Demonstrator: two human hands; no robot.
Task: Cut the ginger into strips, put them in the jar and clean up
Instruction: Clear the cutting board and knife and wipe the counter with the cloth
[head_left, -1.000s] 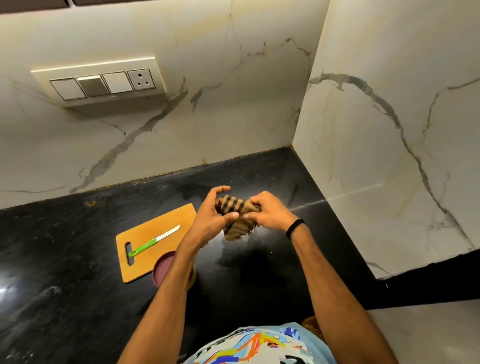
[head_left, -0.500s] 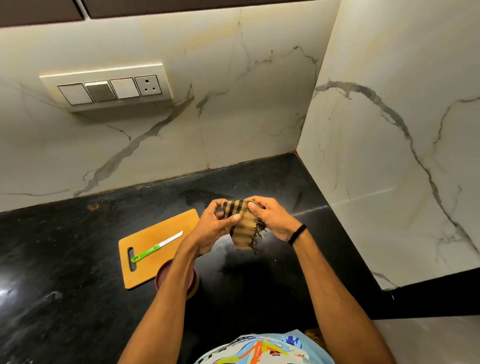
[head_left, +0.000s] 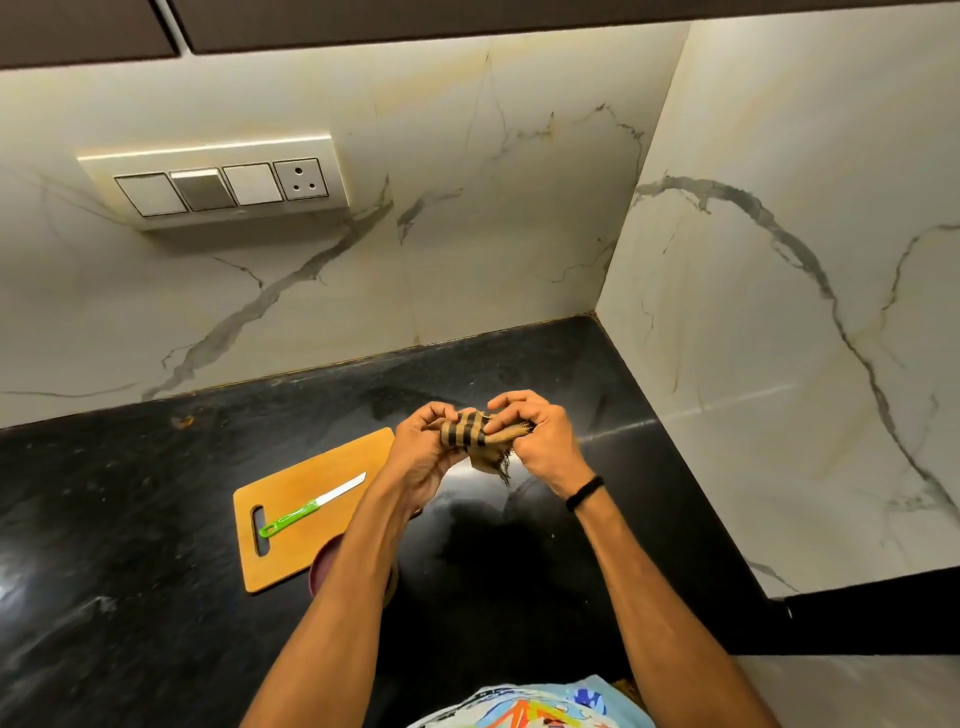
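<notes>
Wiping up is judged to be the step in hand: a striped cloth (head_left: 470, 434) is gripped by both hands and held above the black counter (head_left: 130, 519), not in contact with it. The left hand (head_left: 423, 452) is curled round the cloth's left end and the right hand (head_left: 540, 441) round its right end. The hands are close together, with the cloth bunched between them.

No ginger is seen on the cutting board (head_left: 311, 499) or the counter, so cutting and filling are judged complete. The jar (head_left: 324, 566), taken to be the round maroon-topped item at the board's near edge, is largely hidden by the left forearm; whether it is closed cannot be told. A green-handled knife (head_left: 314, 505) lies on the board.

For the next move, the cloth would need to be shaped into a pad and lowered to the counter. A wipe to the left would be obstructed by board, knife and jar unless these are moved. A switch panel (head_left: 218, 184) is mounted on the marble wall (head_left: 467, 234) behind.
</notes>
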